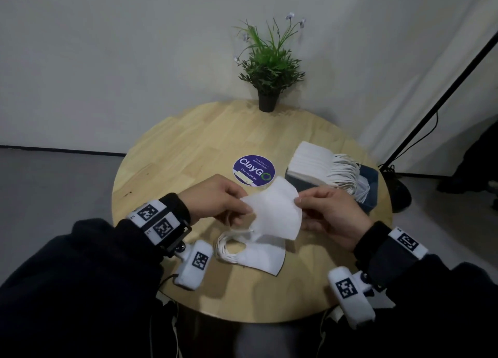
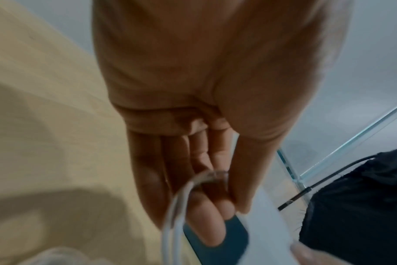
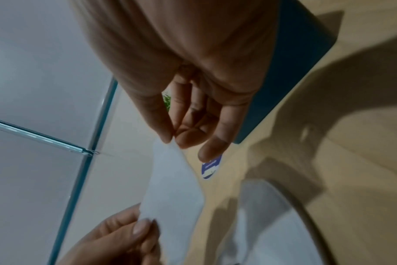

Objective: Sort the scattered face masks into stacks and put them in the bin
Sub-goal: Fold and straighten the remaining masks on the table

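Both hands hold one white face mask (image 1: 275, 212) above the round wooden table (image 1: 188, 142). My left hand (image 1: 223, 198) pinches the mask's left edge, and its ear loop (image 2: 177, 206) hangs across the fingers. My right hand (image 1: 328, 212) pinches the right edge between thumb and forefinger; the mask (image 3: 172, 193) shows edge-on in the right wrist view. Under the held mask lies a small stack of white masks (image 1: 258, 252) with ear loops at its left. A dark blue bin (image 1: 369, 185) at the table's right holds a tall stack of white masks (image 1: 315, 163).
A potted green plant (image 1: 269, 69) stands at the table's far edge. A round purple sticker (image 1: 253, 170) lies at the table's centre. A black stand with a cable (image 1: 431, 109) leans by the wall on the right.
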Demonstrator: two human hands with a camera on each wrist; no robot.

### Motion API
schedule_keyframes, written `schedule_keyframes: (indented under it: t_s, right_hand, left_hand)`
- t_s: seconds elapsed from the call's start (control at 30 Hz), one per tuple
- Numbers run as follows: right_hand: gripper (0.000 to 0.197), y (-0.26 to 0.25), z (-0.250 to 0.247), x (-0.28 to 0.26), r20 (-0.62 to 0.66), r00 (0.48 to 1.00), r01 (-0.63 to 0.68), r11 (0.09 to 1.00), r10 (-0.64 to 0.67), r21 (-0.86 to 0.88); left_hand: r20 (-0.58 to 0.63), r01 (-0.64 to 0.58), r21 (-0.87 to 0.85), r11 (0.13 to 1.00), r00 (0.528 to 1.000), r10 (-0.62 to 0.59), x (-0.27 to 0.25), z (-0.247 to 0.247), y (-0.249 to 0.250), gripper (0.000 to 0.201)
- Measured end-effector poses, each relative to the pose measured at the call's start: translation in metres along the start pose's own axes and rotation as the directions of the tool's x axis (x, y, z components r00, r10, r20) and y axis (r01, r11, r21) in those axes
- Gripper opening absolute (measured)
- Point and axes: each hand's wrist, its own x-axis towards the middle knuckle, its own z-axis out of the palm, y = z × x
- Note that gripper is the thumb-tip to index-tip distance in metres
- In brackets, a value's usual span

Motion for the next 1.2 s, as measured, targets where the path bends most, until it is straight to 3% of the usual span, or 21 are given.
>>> schedule_keyframes:
  t_s: [0.13,0.3,0.6,1.07,1.13,1.2]
  right_hand:
    - [0.008,0.024,0.000,0.006,-0.019,0.998,-0.070,0.984,0.068,-0.166]
    - [0.011,0.049,0.009,0.010,-0.026,0.985,-0.172,0.954,0.171,-0.247]
    - [0.021,0.062,0.007,0.021,-0.092,0.980,-0.199,0.899,0.177,-0.391]
    - [0.020,0.071,0.004,0.028,-0.117,0.978,-0.208,0.845,0.172,-0.492]
    - [0.023,0.071,0.005,0.028,-0.142,0.977,-0.208,0.836,0.157,-0.508]
    - [0.033,0.072,0.006,0.030,-0.175,0.979,-0.182,0.817,0.100,-0.547]
  left_hand:
    - [-0.049,0.154,0.113,0.981,0.988,-0.150,-0.006,-0.006,-0.008,0.009]
    - [-0.100,0.244,0.244,0.939,0.969,-0.226,-0.004,0.003,-0.019,0.007]
    - [-0.133,0.282,0.329,0.901,0.959,-0.252,0.003,0.013,-0.021,0.021]
    - [-0.124,0.306,0.408,0.860,0.952,-0.280,0.005,0.016,-0.028,0.019]
    - [-0.167,0.296,0.541,0.787,0.955,-0.245,0.006,0.014,-0.026,0.032]
    - [-0.234,0.262,0.702,0.662,0.963,-0.132,0.007,0.014,-0.026,0.044]
